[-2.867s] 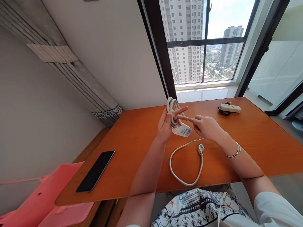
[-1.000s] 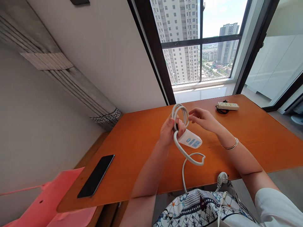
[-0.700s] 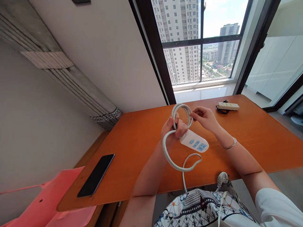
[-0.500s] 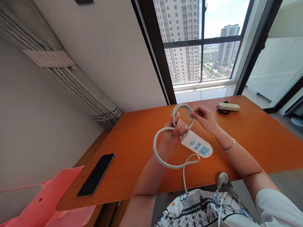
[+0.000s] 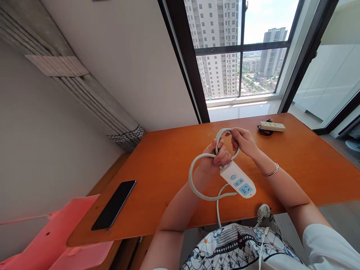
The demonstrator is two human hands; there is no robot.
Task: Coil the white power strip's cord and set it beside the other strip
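My left hand [image 5: 218, 154] is closed around the coiled white cord [image 5: 194, 176] close to where it joins a power strip. The white power strip [image 5: 237, 180], with blue socket faces, hangs tilted below that hand, over the table. My right hand [image 5: 243, 141] grips the coil's upper right side, its fingers curled over the loops. From the coil, one big loop of cord swings out to the left, then drops past the table's front edge. The cord's plug [image 5: 263, 212] lies at the front edge by my lap.
The orange-brown table [image 5: 165, 165] spans the view. A black phone [image 5: 114, 205] lies at its left. A second, cream power strip [image 5: 272, 126] with a black cord sits at the far right. A pink chair [image 5: 70, 228] stands at the left, and a window is behind the table.
Both hands hold the coil, which has shifted a little to the right with the power strip. My right fingers have wrapped further over the loops.
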